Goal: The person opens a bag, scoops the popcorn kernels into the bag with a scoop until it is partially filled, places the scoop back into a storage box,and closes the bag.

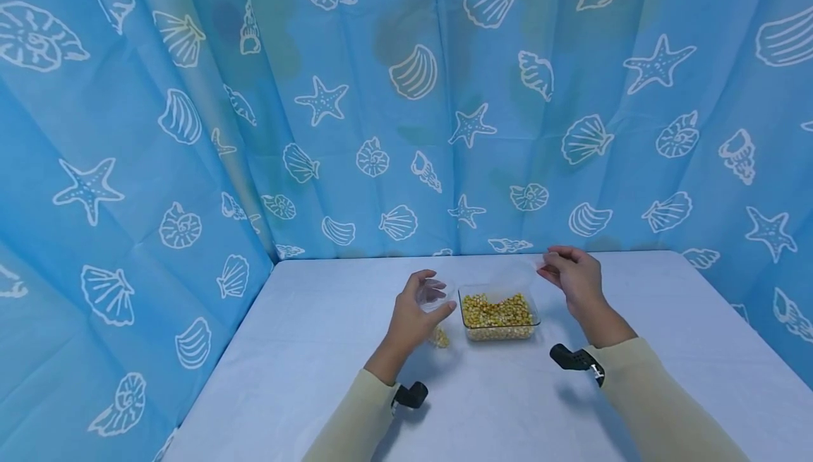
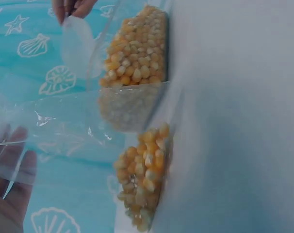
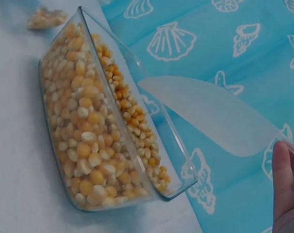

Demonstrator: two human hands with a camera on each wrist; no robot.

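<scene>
My left hand [image 1: 409, 317] curls round the upper part of a clear plastic bag [image 2: 64, 119], thumb and fingers spread wide apart. Corn kernels [image 2: 142, 174] lie in a small heap at the bag's bottom, near the tabletop. To its right stands a clear rectangular container [image 3: 182, 188], filled with yellow and pale corn kernels [image 1: 495, 310] that dip in the middle. My right hand [image 1: 576, 282] pinches the handle of a translucent scoop [image 3: 210, 114]. The scoop hangs above the container's far right side, with no kernels visible in it.
A white cloth covers the table [image 1: 305, 363]. Blue curtains [image 1: 381, 130] with white shell and starfish prints hang behind the table and at both sides. A black wrist camera [image 1: 411, 395] sits on the left sleeve, another camera [image 1: 571, 358] on the right.
</scene>
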